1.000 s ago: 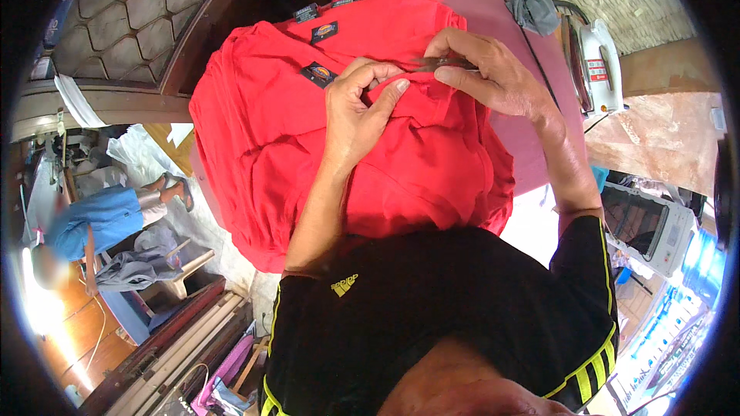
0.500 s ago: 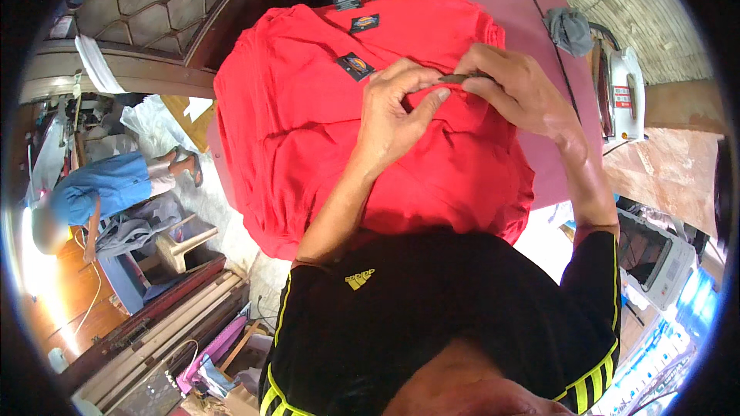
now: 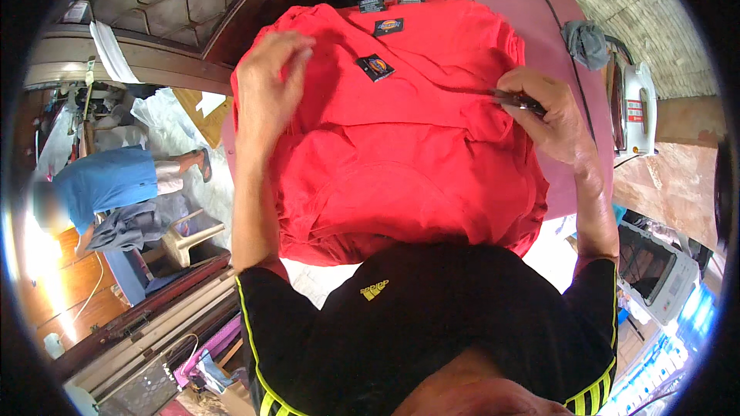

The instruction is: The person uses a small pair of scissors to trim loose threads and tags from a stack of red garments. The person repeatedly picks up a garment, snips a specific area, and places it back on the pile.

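Red shirts (image 3: 401, 154) lie spread in a stack, with dark neck labels (image 3: 375, 68) showing near the top. My left hand (image 3: 270, 81) is above the stack's left part, slightly blurred, its fingers curved and the thumb apart from them; nothing shows in it. At the right side of the shirts, my right hand (image 3: 546, 108) is closed around small dark thread snips (image 3: 530, 102). Their tips point left over the red cloth, and my fingers hide part of the handle.
The shirts rest on a pink padded board (image 3: 590, 177). Beyond its right edge stands a white iron (image 3: 638, 108), near a grey cloth (image 3: 586, 45) and a dark cord (image 3: 566, 46). A person in blue (image 3: 112, 181) bends beside a stool (image 3: 189, 239) at the left.
My left hand has left the cloth near my right hand and moved far left. My right hand has shifted slightly right and down with the snips, which now show more.
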Demonstrator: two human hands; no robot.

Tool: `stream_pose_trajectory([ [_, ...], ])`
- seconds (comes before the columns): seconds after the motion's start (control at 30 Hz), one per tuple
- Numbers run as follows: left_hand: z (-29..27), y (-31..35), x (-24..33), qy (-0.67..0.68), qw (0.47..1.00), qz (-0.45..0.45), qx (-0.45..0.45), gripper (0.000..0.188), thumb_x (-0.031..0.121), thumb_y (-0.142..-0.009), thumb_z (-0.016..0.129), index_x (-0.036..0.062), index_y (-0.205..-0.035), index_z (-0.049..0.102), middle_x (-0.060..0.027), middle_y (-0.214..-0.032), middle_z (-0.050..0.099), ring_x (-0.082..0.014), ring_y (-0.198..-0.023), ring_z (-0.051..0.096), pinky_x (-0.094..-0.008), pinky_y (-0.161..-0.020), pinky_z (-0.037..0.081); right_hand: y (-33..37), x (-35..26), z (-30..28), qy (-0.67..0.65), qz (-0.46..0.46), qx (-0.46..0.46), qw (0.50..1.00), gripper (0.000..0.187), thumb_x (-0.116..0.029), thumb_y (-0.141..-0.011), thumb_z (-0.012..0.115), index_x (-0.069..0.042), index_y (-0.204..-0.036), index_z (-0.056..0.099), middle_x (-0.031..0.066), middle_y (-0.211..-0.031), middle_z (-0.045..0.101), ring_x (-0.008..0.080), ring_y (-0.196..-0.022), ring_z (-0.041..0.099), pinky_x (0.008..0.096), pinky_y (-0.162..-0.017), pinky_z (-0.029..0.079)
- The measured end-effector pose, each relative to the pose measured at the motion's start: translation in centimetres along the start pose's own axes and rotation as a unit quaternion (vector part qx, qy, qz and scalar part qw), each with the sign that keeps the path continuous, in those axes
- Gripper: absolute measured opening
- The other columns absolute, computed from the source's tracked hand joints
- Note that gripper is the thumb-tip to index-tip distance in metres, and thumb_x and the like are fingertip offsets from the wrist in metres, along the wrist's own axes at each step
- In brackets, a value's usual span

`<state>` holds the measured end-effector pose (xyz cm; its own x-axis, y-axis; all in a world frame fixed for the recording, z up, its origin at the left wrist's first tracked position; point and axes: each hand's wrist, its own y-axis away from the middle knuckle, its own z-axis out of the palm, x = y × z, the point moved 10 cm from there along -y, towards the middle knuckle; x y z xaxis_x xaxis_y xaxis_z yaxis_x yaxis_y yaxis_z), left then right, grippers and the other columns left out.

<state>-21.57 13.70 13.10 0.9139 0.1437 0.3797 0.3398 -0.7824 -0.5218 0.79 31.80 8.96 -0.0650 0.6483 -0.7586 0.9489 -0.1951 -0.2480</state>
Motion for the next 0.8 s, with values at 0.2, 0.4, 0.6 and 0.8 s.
stream_pose_trajectory([
  [0.2, 5.1, -3.2, -2.1, -0.060, 0.983, 0.097, -0.142, 0.044, -0.005, -0.087, 0.055, 0.0134, -0.127, 0.061, -0.0073, -0.131, 0.059, -0.0344, -0.110, 0.061, -0.0362, -0.091, 0.053, -0.8, 1.6, -2.2, -0.065, 0.079, -0.002, 0.995, 0.023, -0.002, -0.087, 0.060, 0.004, -0.108, 0.062, 0.0062, -0.092, 0.065, 0.0103, -0.083, 0.059, 0.0256, -0.076, 0.048],
  [0.4, 7.4, -3.0, -4.6, -0.118, 0.971, 0.042, -0.203, 0.040, -0.002, -0.086, 0.058, 0.0116, -0.123, 0.063, -0.0094, -0.113, 0.061, -0.0342, -0.101, 0.063, -0.0396, -0.082, 0.052, -1.6, 2.1, -3.6, -0.013, 0.084, 0.005, 0.996, 0.025, -0.011, -0.086, 0.068, 0.004, -0.105, 0.062, 0.0032, -0.090, 0.063, 0.0093, -0.084, 0.056, 0.0251, -0.076, 0.047],
  [0.6, 3.0, -3.2, -5.7, -0.053, 0.991, 0.090, -0.088, 0.025, 0.001, -0.085, 0.062, 0.0089, -0.108, 0.066, -0.0088, -0.101, 0.061, -0.0338, -0.088, 0.064, -0.0410, -0.075, 0.052, -2.1, 4.3, -4.1, -0.039, 0.130, 0.017, 0.991, 0.017, -0.013, -0.089, 0.067, -0.001, -0.099, 0.063, -0.0043, -0.083, 0.054, 0.0051, -0.073, 0.047, 0.0216, -0.066, 0.039],
  [0.8, -1.0, -2.5, -3.9, -0.023, 0.996, 0.067, -0.049, 0.023, 0.000, -0.083, 0.066, 0.0064, -0.105, 0.068, -0.0072, -0.096, 0.062, -0.0251, -0.080, 0.063, -0.0333, -0.071, 0.051, -2.6, 5.0, -5.1, -0.108, 0.110, 0.055, 0.987, 0.009, -0.016, -0.088, 0.062, -0.009, -0.092, 0.059, -0.0066, -0.084, 0.050, 0.0056, -0.083, 0.045, 0.0239, -0.077, 0.036],
])
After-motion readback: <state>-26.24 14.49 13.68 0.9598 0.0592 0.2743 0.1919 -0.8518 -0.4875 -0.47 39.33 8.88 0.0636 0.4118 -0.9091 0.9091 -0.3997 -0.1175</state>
